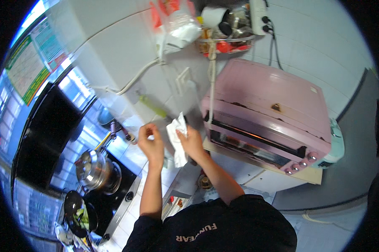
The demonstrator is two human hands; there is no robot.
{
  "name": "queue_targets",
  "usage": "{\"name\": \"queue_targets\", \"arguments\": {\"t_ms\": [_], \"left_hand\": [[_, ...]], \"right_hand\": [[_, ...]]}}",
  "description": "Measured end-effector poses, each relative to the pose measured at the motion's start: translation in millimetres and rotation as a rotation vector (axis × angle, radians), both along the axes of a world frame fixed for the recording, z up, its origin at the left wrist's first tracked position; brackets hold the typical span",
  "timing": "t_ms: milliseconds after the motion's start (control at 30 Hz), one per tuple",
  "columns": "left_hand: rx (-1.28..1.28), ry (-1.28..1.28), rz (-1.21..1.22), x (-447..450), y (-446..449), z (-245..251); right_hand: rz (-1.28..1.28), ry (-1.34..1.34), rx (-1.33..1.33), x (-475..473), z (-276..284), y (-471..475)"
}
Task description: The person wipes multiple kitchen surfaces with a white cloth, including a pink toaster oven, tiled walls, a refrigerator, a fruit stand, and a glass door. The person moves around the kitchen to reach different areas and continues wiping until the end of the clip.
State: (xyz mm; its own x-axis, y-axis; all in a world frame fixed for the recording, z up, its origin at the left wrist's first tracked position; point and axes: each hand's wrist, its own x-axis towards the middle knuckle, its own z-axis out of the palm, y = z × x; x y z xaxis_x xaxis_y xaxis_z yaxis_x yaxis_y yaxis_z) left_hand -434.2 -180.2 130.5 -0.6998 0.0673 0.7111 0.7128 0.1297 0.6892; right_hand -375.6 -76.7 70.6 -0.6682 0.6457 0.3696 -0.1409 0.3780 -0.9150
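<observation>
My right hand (192, 143) grips a crumpled white sheet, paper or thin cloth (177, 141), between thumb and fingers. The sheet hangs lengthwise in front of the tiled wall. Beside it, a short gap to the left, my left hand (151, 145) is raised with its fingers curled towards the thumb. Nothing shows in that hand, but its fingertips are too blurred to settle whether they meet. Behind the hands, a light-green handled item (152, 106) is at the wall.
A pink toaster oven (271, 94) with a glowing slit stands on a cabinet at right. On the black cooktop (104, 204) at left are a steel pot (93, 170) and a wok (74, 204) holding green vegetables. A loaded wire corner shelf (229, 40) and a plastic bag (181, 26) hang above.
</observation>
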Motion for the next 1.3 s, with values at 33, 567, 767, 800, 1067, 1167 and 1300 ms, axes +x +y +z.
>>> {"name": "queue_targets", "arguments": {"t_ms": [33,567,767,800,1067,1167,1300], "left_hand": [[0.005,0.02,-0.029,5.2,-2.8,-3.7],[-0.315,-0.841,-1.058,74.9,-37.4,-52.1],[-0.195,-0.961,-1.251,108.3,-57.0,-34.4],[-0.16,-0.96,-1.259,114.6,-61.7,-32.4],[-0.196,-0.964,-1.396,169.8,-92.7,-63.1],[-0.121,-1.131,-1.599,183.3,-103.2,-80.4],[-0.237,-1.096,-1.68,181.9,-113.8,-89.5]], "right_hand": [[-0.003,0.022,-0.01,6.2,-8.3,-3.6],[-0.111,0.179,-0.642,160.5,-23.3,-6.0],[-0.214,0.47,-0.786,231.0,-9.2,-33.6],[-0.204,0.555,-0.802,243.1,-5.3,-43.2],[-0.217,0.426,-0.786,287.5,-13.2,-150.9],[-0.372,0.248,-0.767,305.8,-12.9,-171.4],[-0.395,0.119,-0.696,320.5,-2.7,-178.3]]}}
